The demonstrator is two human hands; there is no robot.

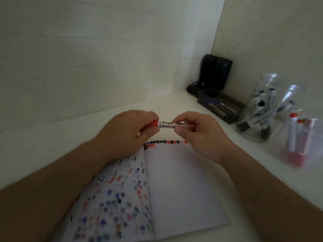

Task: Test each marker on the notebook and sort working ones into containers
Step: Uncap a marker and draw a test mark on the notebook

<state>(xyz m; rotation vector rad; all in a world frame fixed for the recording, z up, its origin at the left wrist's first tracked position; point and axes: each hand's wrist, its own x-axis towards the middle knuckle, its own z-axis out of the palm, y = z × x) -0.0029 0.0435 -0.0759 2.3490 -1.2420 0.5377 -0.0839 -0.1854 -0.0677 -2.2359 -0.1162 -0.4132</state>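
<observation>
A red whiteboard marker (167, 124) is held level above the top edge of the open notebook (183, 186). My left hand (125, 133) grips its red cap end, and my right hand (199, 135) pinches the barrel's other end. The notebook's left page is covered with red, blue and black test marks; the right page carries a row of marks along its top only. At the right stand two clear containers: one (262, 109) holds several black markers, the nearer one (300, 142) holds red markers.
A dark tray (222, 105) with markers lies against the right wall, and a black device (215, 72) with a cable stands in the corner behind it. White walls close the desk (52, 137) at the back and right.
</observation>
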